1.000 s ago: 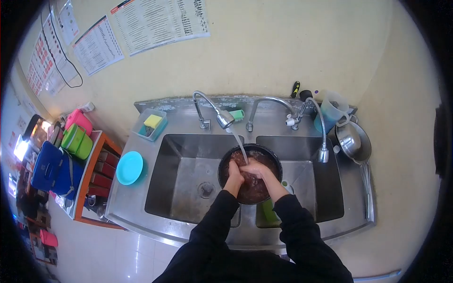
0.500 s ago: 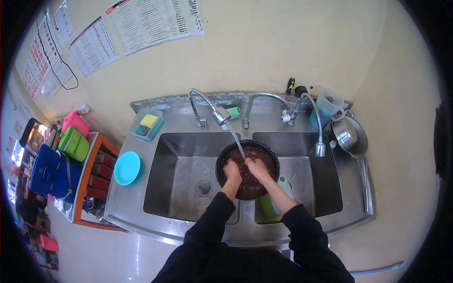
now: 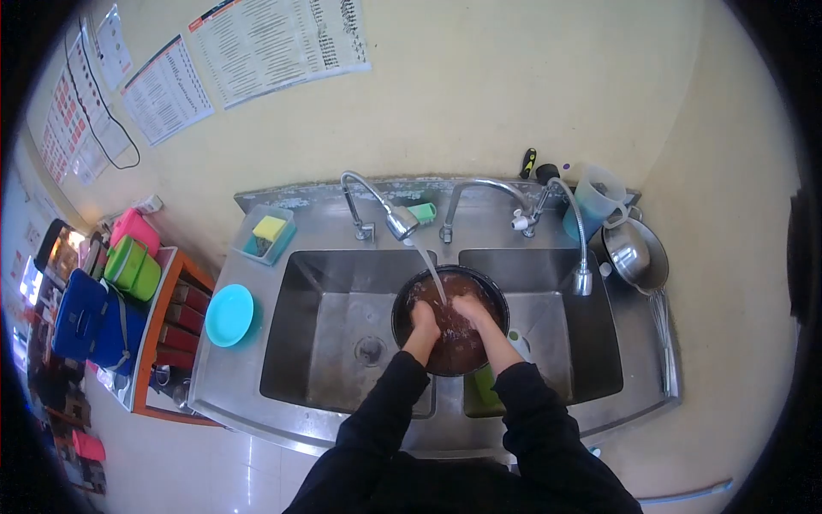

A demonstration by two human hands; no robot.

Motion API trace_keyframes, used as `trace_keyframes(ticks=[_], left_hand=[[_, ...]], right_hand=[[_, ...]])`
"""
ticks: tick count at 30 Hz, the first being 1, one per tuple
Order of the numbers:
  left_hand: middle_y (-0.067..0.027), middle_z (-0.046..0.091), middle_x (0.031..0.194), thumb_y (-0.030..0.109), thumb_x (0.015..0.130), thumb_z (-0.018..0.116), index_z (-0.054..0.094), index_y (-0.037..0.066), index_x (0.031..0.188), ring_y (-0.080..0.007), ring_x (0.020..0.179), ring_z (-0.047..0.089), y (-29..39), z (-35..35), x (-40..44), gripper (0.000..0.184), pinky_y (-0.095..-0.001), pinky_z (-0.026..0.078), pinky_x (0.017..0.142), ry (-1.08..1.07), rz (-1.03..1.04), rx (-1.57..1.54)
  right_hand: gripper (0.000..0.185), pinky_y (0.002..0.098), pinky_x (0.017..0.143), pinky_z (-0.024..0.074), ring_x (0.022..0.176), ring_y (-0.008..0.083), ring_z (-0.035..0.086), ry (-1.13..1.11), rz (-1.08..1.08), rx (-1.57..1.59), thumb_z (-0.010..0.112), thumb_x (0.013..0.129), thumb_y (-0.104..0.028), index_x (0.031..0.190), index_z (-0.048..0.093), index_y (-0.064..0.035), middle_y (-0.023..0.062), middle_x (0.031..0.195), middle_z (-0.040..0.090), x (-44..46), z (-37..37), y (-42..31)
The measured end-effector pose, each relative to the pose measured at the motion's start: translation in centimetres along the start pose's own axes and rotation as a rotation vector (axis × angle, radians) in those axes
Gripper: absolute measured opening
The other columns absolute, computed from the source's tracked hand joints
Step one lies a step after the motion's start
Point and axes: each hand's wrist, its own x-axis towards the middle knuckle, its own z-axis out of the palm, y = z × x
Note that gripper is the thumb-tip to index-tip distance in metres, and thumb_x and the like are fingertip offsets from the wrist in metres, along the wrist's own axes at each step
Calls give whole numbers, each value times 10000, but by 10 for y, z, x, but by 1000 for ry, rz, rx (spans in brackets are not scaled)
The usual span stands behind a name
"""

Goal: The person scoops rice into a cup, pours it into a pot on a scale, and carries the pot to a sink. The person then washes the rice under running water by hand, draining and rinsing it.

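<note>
A round black pot (image 3: 396,332) rests across the divider of the double sink, filled with reddish-brown, murky liquid (image 3: 458,349). Water streams into it from the left faucet (image 3: 401,221). My left hand (image 3: 424,318) is dipped in at the left side of the pot, and my right hand (image 3: 469,309) reaches in towards the right. The liquid hides the fingers of both hands, so whatever they may hold cannot be seen. Partly behind my right forearm, a green bottle (image 3: 486,385) with a white top lies in the right basin.
Left of the sink are a turquoise plate (image 3: 229,315) and a plastic tub (image 3: 264,235) with a yellow sponge. A second faucet (image 3: 582,281) hangs over the right basin (image 3: 556,334). On the right stand a measuring jug (image 3: 595,204), metal pots (image 3: 629,253) and a whisk (image 3: 664,343).
Both hands have sunk deeper, and their fingers are now covered by the liquid. The liquid looks lighter and more stirred. The view has shifted slightly.
</note>
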Motion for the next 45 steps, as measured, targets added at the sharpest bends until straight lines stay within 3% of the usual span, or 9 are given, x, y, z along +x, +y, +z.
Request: trace_keyframes(ticks=[8,14,18,21,24,28,32,40,45], left_hand=[[-117,576,1088,372,892,408,535,47,1144,-264,972,565,-2,1,14,431,-405,468,825,-72,-72,45],[-110,601,967,289,862,446,572,42,1018,-249,853,600,-7,0,21,319,-389,497,736,-58,-82,-122],[-86,614,837,180,809,484,594,38,915,-240,814,606,-7,-8,28,208,-387,499,693,-177,-115,-180],[-90,637,832,101,768,514,611,18,914,-251,821,614,-12,-1,13,194,-383,480,732,-150,33,76],[-137,651,860,64,757,533,623,5,937,-285,802,627,-22,0,14,210,-384,468,741,-6,627,670],[-211,640,893,150,773,568,640,8,928,-379,863,614,5,16,-28,223,-426,473,740,97,565,1103],[-214,634,927,219,781,565,645,3,907,-374,893,608,15,18,-49,262,-427,484,768,100,531,1455],[-202,580,1076,171,726,579,420,50,1257,-335,1035,558,1,-31,-27,567,-466,463,828,6,689,1905],[-186,604,1055,210,736,604,601,58,1052,-317,981,589,-1,-37,21,351,-408,480,814,-421,544,2153]], right_hand=[[396,330,633,480,802,230,584,-294,-288,159,582,786,-164,1146,530,-8,118,977,594,-17,5,-7],[247,337,611,480,628,235,593,11,-120,154,564,792,-173,963,582,5,137,839,622,-55,12,-36],[398,397,764,461,837,328,613,206,-66,-61,504,805,-314,941,591,49,250,920,610,-52,11,-34],[472,415,888,408,996,370,567,261,-66,-127,475,800,-361,969,584,66,312,987,575,-70,5,-42],[502,408,961,366,1093,402,499,253,-129,-219,485,784,-333,1075,531,73,337,1107,507,-71,3,-28],[575,433,991,348,1160,470,406,106,-187,-481,539,740,-228,1210,412,76,345,1253,384,-69,-10,-13],[597,475,985,347,1185,514,347,82,-110,-660,564,689,-83,1233,378,82,343,1283,357,-116,-21,-44],[472,390,896,449,1075,381,524,-44,-123,-954,541,658,-20,1116,505,84,321,1111,523,-53,-16,3],[321,386,727,495,897,320,603,-133,-197,-988,578,627,-43,926,615,67,213,926,625,-13,-12,18]])
